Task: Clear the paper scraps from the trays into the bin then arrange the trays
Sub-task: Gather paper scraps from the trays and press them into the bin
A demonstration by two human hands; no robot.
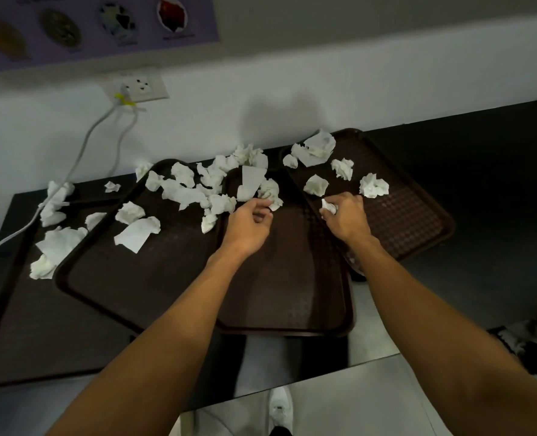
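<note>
Three dark brown trays overlap on a dark table: a left tray [110,278], a middle tray [292,297] and a right tray [418,221]. Crumpled white paper scraps lie over them, several on the left tray [138,232] and several on the right tray [373,185]. My left hand [249,221] hovers over the middle tray with fingers spread, fingertips touching a crumpled scrap [268,191]. My right hand [345,217] is at the near left edge of the right tray, closed on a small paper scrap [328,207].
More scraps [58,243] lie on the table left of the trays. A white cable [81,152] runs from a wall socket [138,84] down onto the table's left end. No bin is in view. A white shoe [281,410] shows on the floor below.
</note>
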